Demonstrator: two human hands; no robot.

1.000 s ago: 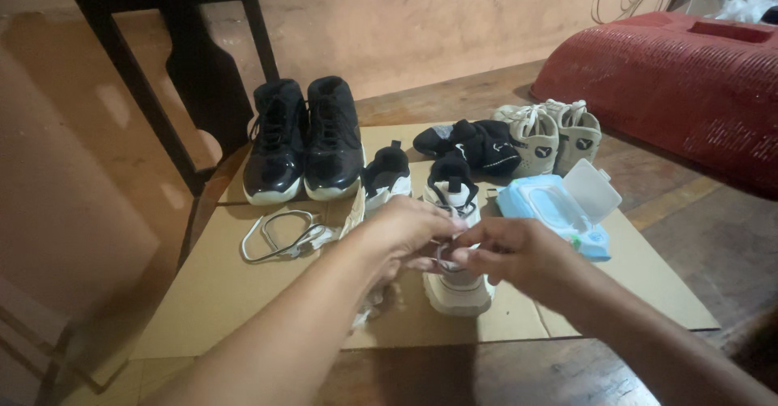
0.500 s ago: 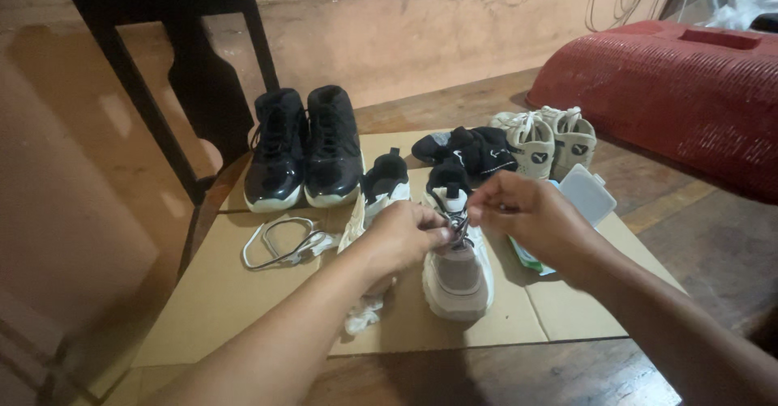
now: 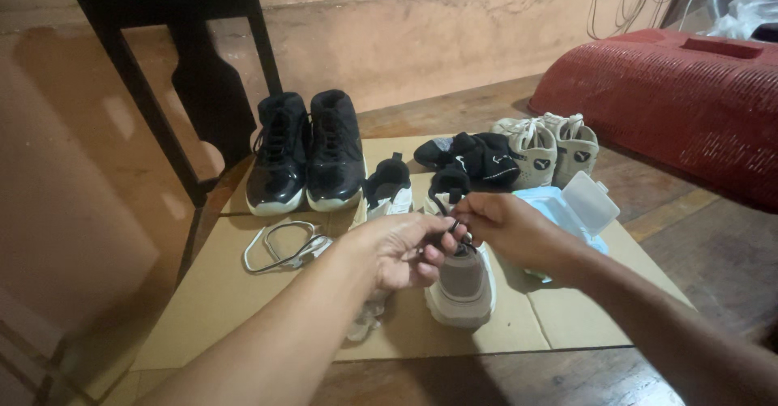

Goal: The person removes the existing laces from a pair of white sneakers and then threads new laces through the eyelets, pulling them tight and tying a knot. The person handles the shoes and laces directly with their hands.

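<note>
Dim, warm orange light from above, soft shadows under the shoes, slight grain, mild blur at edges

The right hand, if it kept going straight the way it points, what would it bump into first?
The right hand points left, toward the left hand. Both are at the lace over the beige shoe, so it would probably meet the left hand's fingers first, though depth is hard to judge.

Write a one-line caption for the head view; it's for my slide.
Both hands, left hand and right hand, pinch the lace of a beige sneaker on cardboard.
</note>
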